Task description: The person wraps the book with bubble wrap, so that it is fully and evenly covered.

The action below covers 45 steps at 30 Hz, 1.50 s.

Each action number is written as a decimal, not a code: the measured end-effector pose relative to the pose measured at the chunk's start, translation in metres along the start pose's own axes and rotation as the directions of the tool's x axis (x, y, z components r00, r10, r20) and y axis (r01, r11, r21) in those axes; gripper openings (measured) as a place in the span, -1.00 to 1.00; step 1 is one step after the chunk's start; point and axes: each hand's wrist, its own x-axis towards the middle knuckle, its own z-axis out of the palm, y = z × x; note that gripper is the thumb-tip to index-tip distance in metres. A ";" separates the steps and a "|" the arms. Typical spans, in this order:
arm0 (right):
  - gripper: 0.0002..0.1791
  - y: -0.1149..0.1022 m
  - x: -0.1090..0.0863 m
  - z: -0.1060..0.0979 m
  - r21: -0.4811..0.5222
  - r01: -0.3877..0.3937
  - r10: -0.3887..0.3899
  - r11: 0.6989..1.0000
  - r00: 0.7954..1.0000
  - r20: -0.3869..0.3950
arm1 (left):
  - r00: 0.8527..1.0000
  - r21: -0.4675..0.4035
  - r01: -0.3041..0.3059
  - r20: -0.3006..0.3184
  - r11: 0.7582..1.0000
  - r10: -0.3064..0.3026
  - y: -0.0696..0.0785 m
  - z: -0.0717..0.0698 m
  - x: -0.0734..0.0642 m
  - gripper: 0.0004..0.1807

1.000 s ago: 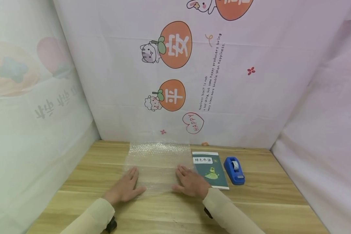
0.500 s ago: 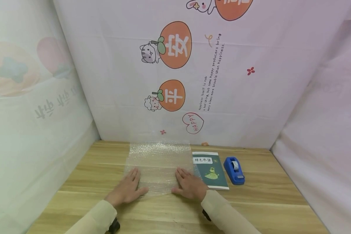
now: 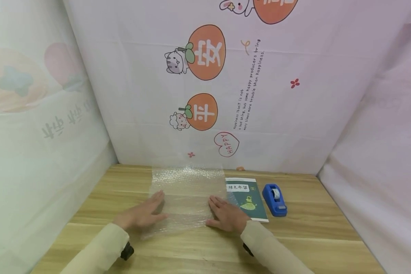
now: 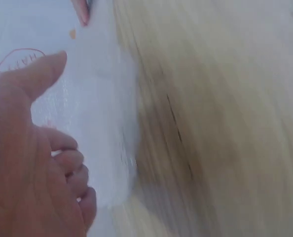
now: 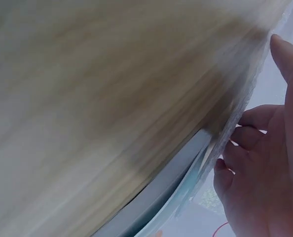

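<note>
A clear sheet of bubble wrap (image 3: 188,190) lies on the wooden table, its far end near the back wall. My left hand (image 3: 144,214) is at the sheet's near left side, fingers extended and thumb spread toward the middle. On the near right side my right hand (image 3: 227,215) touches the sheet with straight fingers. In the left wrist view, the thumb stands apart from the fingers beside the blurred wrap (image 4: 107,148). The right wrist view shows the fingertips along the wrap's edge (image 5: 235,111). A green booklet (image 3: 250,205) lies partly under the sheet's right edge.
A blue tape dispenser (image 3: 274,200) with a roll of tape stands to the right of the booklet. White printed cloth (image 3: 277,125) closes off the back and both sides of the wooden table (image 3: 308,243).
My left hand first shifts slightly right, then moves back left. The wrap's near left corner now reaches closer to the front. My right hand shifts slightly right.
</note>
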 end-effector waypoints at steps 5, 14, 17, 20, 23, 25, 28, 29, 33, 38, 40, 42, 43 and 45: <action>-0.04 0.007 -0.004 0.000 0.010 0.018 -0.018 1.000 1.000 -0.009 | 0.998 0.041 -0.057 -0.001 0.998 0.057 -0.009 -0.005 0.003 0.02; -0.02 0.020 -0.008 0.001 -0.005 0.054 -0.054 0.999 0.999 0.007 | 0.996 0.074 -0.090 -0.009 0.993 0.090 -0.023 -0.004 0.006 0.11; -0.01 0.025 -0.009 0.001 -0.008 0.057 -0.057 0.998 0.998 0.024 | 0.995 0.088 -0.096 -0.010 0.992 0.097 -0.025 -0.003 0.008 0.12; -0.01 0.027 -0.009 0.001 -0.008 0.057 -0.056 0.998 0.998 0.034 | 0.995 0.099 -0.094 -0.003 0.991 0.095 -0.028 -0.001 0.010 0.14; -0.01 0.027 -0.009 0.000 -0.002 0.056 -0.056 0.998 0.998 0.034 | 0.997 0.104 -0.079 0.015 0.991 0.078 -0.030 0.003 0.012 0.15; -0.01 0.026 -0.009 -0.001 0.000 0.056 -0.056 0.998 0.998 0.031 | 0.997 0.101 -0.071 0.026 0.992 0.068 -0.032 0.004 0.012 0.16; 0.00 0.024 -0.009 -0.001 -0.007 0.055 -0.055 0.998 0.998 0.020 | 0.998 0.106 -0.051 0.030 0.993 0.048 -0.032 0.006 0.012 0.16; 0.00 0.023 -0.009 0.000 -0.008 0.054 -0.054 0.999 0.998 0.014 | 0.998 0.109 -0.050 0.029 0.993 0.047 -0.031 0.006 0.012 0.16; -0.02 0.019 -0.008 0.001 -0.011 0.039 -0.039 0.999 0.999 -0.003 | 0.999 0.128 -0.040 0.016 0.991 0.038 -0.027 0.008 0.009 0.16; -0.05 0.011 -0.007 0.000 0.000 0.018 -0.018 1.000 1.000 -0.014 | 1.000 0.139 -0.018 0.003 0.990 0.017 -0.018 0.011 0.004 0.16; -0.05 0.007 -0.007 -0.001 0.003 0.008 -0.008 1.000 1.000 -0.016 | 1.000 0.138 -0.007 0.000 0.990 0.007 -0.014 0.012 0.002 0.16; -0.06 0.003 -0.008 -0.002 0.004 -0.007 0.007 1.000 1.000 -0.016 | 1.000 0.142 0.001 -0.007 0.990 0.000 -0.011 0.014 0.001 0.16; -0.06 0.001 -0.007 -0.002 0.002 -0.013 0.013 1.000 1.000 -0.016 | 1.000 0.142 0.005 -0.011 0.990 -0.004 -0.009 0.016 0.001 0.16; -0.07 -0.004 -0.007 -0.003 -0.001 -0.024 0.024 1.000 1.000 -0.015 | 1.000 0.142 0.011 -0.024 0.990 -0.007 -0.007 0.019 0.000 0.15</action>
